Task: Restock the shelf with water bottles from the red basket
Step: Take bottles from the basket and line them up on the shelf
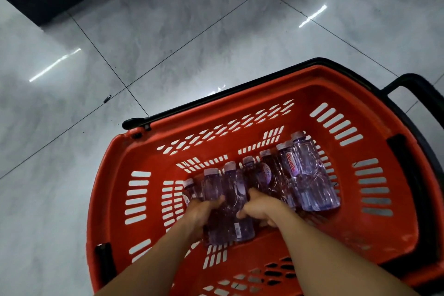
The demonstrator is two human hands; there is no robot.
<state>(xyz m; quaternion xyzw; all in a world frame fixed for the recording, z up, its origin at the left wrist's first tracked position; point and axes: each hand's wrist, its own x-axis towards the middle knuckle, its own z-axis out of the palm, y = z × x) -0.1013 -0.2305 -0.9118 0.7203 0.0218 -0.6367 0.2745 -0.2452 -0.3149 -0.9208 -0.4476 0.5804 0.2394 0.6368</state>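
Left grip and right grip clamp bottles in the basket; lifting toward the shelf seems next.

The red basket is slotted matt plastic, the water bottles clear glossy plastic, the floor polished tile.

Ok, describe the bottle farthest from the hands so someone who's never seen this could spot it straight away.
Find the red basket on the grey tiled floor; a row of purple-tinted water bottles lies across its bottom. The end bottle at the row's right shows a plain side, while its left neighbour shows a label with red lettering.
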